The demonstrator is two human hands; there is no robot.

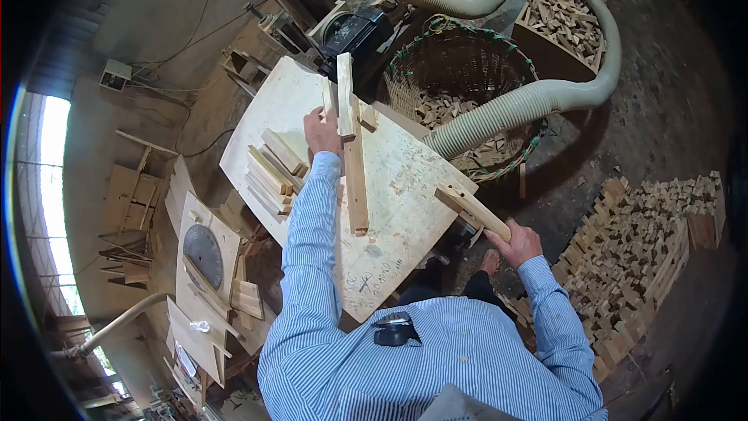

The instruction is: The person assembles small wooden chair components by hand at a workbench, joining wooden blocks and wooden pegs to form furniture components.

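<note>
Head view: left hand fingers clamped on upright wood strip, pressed against long batten on plywood table. Right hand fingers closed around wooden lever handle at table edge. Beside left hand: stacked strips. Beyond: wicker basket, dust hose.

Two hands, one woven basket

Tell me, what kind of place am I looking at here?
Most likely a woodworking shop: a plywood saw table, a dust-extraction hose, and a woven basket of offcuts beside stacked wood blocks.
</note>
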